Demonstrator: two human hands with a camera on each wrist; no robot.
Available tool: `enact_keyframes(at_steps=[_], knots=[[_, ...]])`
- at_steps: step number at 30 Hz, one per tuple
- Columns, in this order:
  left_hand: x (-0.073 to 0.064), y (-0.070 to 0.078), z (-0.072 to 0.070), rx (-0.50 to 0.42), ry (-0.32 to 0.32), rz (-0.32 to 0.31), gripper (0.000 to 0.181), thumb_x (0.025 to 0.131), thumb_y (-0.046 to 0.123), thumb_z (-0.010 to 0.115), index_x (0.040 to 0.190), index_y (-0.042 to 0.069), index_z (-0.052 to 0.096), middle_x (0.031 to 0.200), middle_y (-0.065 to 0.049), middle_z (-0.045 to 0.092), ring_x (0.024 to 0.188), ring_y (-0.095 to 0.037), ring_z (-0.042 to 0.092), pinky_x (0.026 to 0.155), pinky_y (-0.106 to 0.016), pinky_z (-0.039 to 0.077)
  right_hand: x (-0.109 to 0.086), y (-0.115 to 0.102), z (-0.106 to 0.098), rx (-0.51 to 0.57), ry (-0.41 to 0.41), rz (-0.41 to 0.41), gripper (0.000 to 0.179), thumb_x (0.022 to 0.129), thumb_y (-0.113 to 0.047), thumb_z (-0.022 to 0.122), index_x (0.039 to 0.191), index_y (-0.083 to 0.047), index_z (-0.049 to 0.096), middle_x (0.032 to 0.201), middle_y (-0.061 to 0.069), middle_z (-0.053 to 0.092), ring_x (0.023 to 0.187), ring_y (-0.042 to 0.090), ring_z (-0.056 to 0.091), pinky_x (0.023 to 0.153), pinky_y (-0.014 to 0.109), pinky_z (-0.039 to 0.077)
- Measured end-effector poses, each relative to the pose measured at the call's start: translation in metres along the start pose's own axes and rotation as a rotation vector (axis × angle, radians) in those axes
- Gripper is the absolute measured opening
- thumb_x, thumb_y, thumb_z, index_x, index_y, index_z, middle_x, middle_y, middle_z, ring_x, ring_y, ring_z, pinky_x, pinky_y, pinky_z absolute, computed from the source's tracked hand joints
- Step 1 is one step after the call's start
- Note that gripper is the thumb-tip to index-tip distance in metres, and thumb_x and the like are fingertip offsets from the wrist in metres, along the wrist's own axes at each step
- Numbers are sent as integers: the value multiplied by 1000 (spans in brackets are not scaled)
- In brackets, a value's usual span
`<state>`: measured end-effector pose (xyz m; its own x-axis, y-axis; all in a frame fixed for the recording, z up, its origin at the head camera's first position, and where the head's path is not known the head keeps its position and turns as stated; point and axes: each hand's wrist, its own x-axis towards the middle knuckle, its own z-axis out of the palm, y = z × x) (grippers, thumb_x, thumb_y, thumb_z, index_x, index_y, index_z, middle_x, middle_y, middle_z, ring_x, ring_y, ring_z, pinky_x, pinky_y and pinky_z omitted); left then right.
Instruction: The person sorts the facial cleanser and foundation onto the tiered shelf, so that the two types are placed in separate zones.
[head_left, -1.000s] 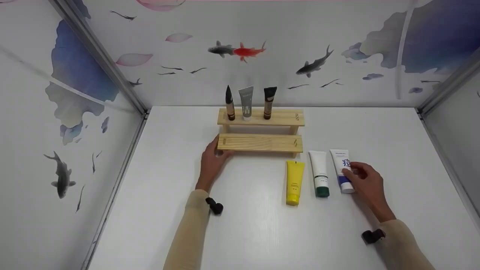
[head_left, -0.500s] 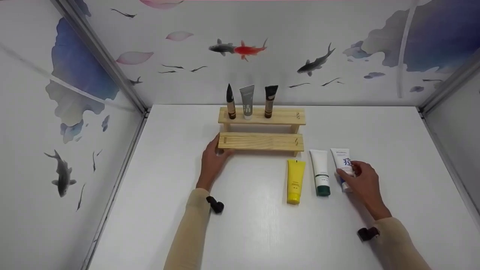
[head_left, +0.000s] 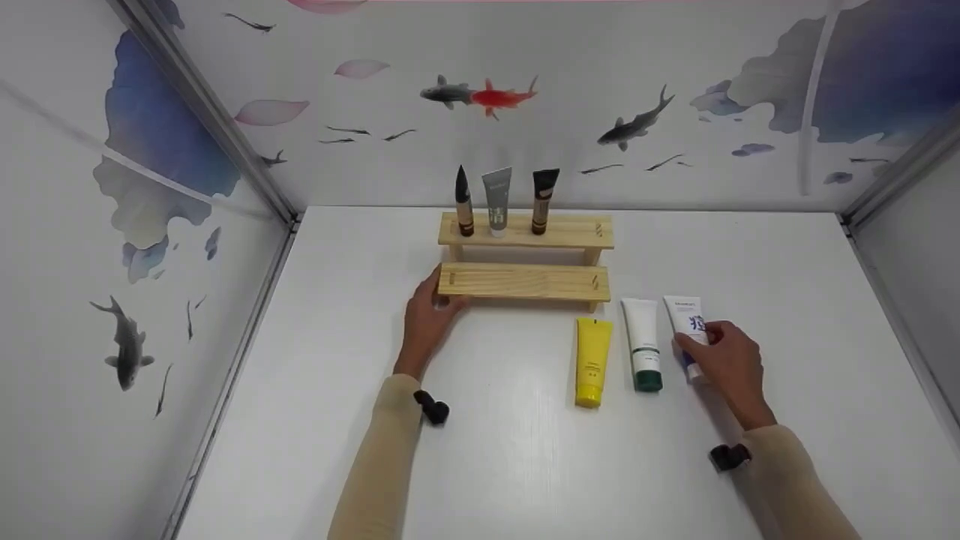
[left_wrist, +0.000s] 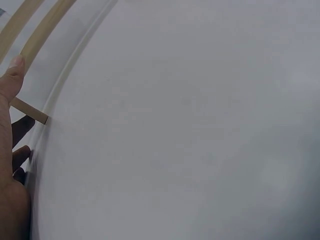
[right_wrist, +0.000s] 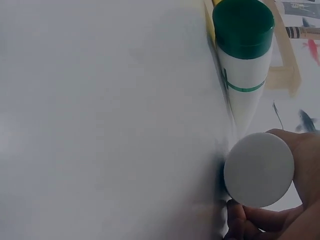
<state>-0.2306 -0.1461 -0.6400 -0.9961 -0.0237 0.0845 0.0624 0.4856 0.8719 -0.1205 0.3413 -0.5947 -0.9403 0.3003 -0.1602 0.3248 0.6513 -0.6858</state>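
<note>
Across the white table (head_left: 525,465), our left hand (head_left: 426,324) curls round the left end of the wooden rack (head_left: 525,282), our right hand (head_left: 731,366) pinches the blue-and-white tube (head_left: 684,309) right of the green-capped tube (head_left: 641,330), and we judge this grasping step calls for a steady lift.

One table (head_left: 517,457), one two-tier rack (head_left: 525,281) at centre. Three small tubes (head_left: 497,201) at upper centre and three large tubes (head_left: 684,315) right of centre, six in all. One left hand (head_left: 426,322), one right hand (head_left: 731,364), two sleeves (head_left: 379,457).
</note>
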Motion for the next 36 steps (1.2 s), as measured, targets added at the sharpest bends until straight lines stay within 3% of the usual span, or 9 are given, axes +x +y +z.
enact_keyframes(at_steps=[11, 17, 19, 22, 27, 30, 36], knots=[[2, 1, -1, 13, 2, 19, 95, 98, 57, 80, 172, 14, 39, 164, -11, 54, 151, -27, 51, 129, -46, 38, 1, -3, -8, 49, 13, 10, 78, 104, -47, 74, 155, 7, 54, 143, 32, 63, 119, 43, 63, 108, 59, 56], [1, 2, -1, 9, 4, 10, 97, 97, 58, 80, 172, 13, 39, 164, -11, 55, 150, -27, 52, 129, -46, 38, -1, -4, -11, 71, 24, -2, 76, 105, -44, 75, 157, 7, 53, 145, 32, 61, 123, 44, 60, 111, 60, 54], [0, 2, -1, 7, 6, 12, 96, 98, 56, 81, 172, 12, 39, 163, -11, 55, 149, -26, 53, 128, -45, 39, -2, -5, -12, 75, 34, -7, 74, 105, -43, 75, 157, 6, 53, 144, 31, 62, 122, 43, 61, 108, 55, 56], [0, 1, -1, 1, 11, 17, 94, 98, 53, 82, 172, 11, 39, 162, -12, 56, 143, -25, 56, 126, -46, 42, -3, -6, -12, 88, 55, -11, 73, 105, -42, 76, 156, 4, 55, 142, 29, 63, 119, 39, 60, 98, 38, 57], [0, 1, 0, -2, 12, 25, 95, 98, 54, 81, 172, 12, 40, 159, -12, 58, 134, -25, 59, 123, -47, 45, -6, -9, -13, 119, 98, -15, 73, 103, -44, 79, 156, 0, 57, 140, 25, 64, 117, 34, 59, 80, 10, 47], [0, 1, 0, 2, 13, 17, 95, 98, 55, 81, 172, 13, 40, 154, -10, 61, 130, -23, 60, 120, -47, 46, -8, -10, -14, 129, 129, -38, 72, 102, -45, 80, 155, 0, 59, 136, 23, 65, 113, 30, 58, 77, 7, 45], [0, 0, 1, -8, 9, 16, 94, 98, 54, 82, 172, 15, 39, 152, -8, 62, 127, -22, 60, 118, -46, 47, -10, -13, -14, 146, 192, -109, 67, 101, -41, 82, 153, -4, 62, 130, 19, 66, 103, 24, 54, 75, 11, 46]])
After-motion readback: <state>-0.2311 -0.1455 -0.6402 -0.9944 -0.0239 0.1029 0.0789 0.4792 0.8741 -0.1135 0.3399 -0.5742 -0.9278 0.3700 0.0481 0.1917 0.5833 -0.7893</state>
